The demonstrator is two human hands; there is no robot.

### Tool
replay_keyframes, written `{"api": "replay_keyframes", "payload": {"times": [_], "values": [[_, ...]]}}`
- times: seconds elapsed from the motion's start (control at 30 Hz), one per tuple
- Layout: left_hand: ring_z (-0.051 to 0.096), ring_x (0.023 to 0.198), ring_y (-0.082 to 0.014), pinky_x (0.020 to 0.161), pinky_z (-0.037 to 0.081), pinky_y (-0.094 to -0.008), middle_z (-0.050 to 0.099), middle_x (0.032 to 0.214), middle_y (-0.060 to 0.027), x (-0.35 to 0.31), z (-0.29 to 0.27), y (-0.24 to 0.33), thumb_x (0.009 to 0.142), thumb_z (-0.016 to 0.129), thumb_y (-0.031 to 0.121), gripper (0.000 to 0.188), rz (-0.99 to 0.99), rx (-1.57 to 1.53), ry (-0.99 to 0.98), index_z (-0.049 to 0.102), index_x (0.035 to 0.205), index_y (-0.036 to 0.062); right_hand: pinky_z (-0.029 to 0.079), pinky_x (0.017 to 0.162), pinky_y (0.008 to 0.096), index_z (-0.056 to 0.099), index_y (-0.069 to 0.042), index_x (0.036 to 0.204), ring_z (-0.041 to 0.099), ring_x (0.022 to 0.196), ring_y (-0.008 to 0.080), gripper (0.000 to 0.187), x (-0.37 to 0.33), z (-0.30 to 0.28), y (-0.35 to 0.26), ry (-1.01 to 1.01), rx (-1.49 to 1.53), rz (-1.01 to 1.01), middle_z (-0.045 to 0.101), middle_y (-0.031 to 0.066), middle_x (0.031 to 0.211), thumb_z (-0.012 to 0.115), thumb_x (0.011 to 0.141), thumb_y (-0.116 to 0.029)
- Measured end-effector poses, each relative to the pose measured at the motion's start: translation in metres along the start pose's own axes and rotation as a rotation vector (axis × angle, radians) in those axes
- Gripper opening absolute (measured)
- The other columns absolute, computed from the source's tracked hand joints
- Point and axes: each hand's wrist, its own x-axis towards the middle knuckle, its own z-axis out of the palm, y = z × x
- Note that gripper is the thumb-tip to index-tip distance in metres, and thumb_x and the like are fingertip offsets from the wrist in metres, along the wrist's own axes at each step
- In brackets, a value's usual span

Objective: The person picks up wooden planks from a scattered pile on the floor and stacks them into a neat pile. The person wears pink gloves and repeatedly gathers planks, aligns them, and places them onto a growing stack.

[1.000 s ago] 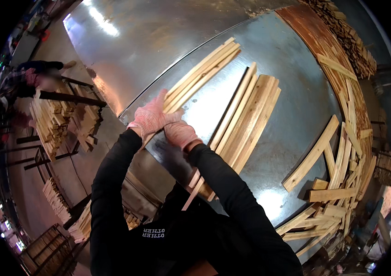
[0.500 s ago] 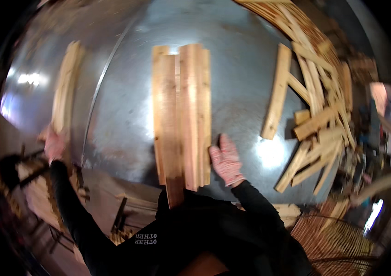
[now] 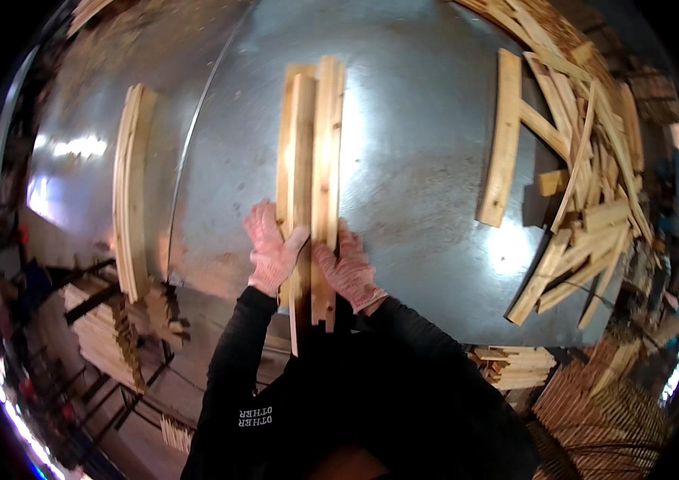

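In the middle of the metal table, a bundle of long, pale wooden boards [image 3: 325, 160] points away from me, with a narrow gap between its two halves. My left hand [image 3: 274, 252], in a pink and white knit glove, presses the bundle's left side, its thumb over the nearest board. On the opposite side my right hand [image 3: 347, 268], gloved alike, has its thumb on top and fingers along the edge. Both hands squeeze the boards between them. The boards' near ends reach my dark clothing. To the left lies a separate stack of boards [image 3: 131, 192], untouched.
A seam crosses the metal table [image 3: 419, 176] left of the bundle. One loose board [image 3: 501, 140] lies to the right, before a jumbled heap of wood pieces [image 3: 587, 216]. More stacked wood [image 3: 103, 336] stands below the table's left edge, and another pile [image 3: 515, 364] below the right.
My left hand has left the separate stack and come across to the middle boards. My right hand has closed in from the right. The middle boards now form a narrower bundle.
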Motion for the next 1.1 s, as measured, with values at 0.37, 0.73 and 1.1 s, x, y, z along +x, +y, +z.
{"api": "replay_keyframes", "payload": {"times": [0.37,0.73,1.1], "values": [[0.04,0.14,-0.0458,0.114,0.038,-0.0458,0.036,0.152,-0.0321,0.024,-0.001,0.112,0.079,0.08,0.037,0.106,-0.306,0.359,-0.146,0.019,0.158,0.0014,0.044,0.107,0.0443,0.042,-0.003,0.146,0.052,0.13,0.0373,0.08,0.052,-0.142,0.042,0.35,-0.706,-0.242,0.05,0.0221,0.144,0.065,0.088,-0.053],[0.055,0.127,-0.04,0.106,0.047,-0.0495,0.047,0.147,-0.0259,0.015,0.038,0.149,0.09,0.073,0.042,0.084,0.238,0.005,0.109,0.036,0.152,-0.0005,0.052,0.095,0.0445,0.055,-0.004,0.136,0.065,0.106,0.0309,0.06,0.059,-0.259,0.114,-0.211,0.325,-0.066,0.066,0.0156,0.118,0.068,0.092,-0.043],[0.069,0.084,-0.0223,0.079,0.058,-0.0351,0.071,0.097,-0.0126,0.019,0.123,0.26,0.091,0.068,0.024,0.036,-0.627,-1.088,-0.572,0.064,0.115,-0.0033,0.014,0.122,0.055,0.028,-0.006,0.158,0.03,0.149,0.0354,0.101,0.226,-0.59,0.189,0.639,-1.029,-0.002,0.036,0.0202,0.16,0.063,0.083,-0.064]]}}
